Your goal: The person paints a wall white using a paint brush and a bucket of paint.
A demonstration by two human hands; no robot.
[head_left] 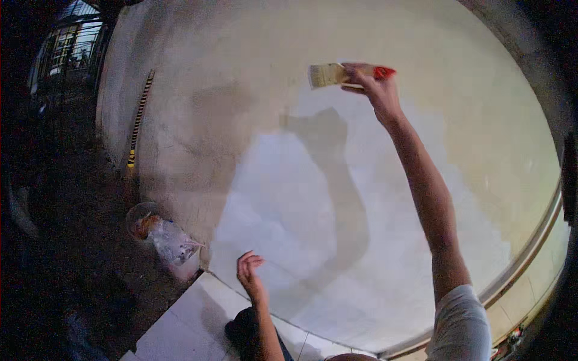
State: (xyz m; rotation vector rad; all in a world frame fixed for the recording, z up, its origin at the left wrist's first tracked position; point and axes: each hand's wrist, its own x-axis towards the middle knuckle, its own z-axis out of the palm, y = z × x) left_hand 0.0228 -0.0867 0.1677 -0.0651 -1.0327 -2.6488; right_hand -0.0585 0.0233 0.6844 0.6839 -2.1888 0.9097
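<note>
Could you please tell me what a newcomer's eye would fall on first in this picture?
Probably the wide paintbrush with a red handle end, held in the right hand at the upper middle of the view. Next would come the large whitish patch in the middle of the beige wall, crossed by the arm's dark shadow. A yellow-and-black striped pole also stands out at the left.

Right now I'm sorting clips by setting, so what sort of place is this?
Perhaps a porch or yard beside a house, though the dark left side makes it hard to be sure: a partly whitened wall, pale tiles at its foot, and bars at the upper left.
</note>
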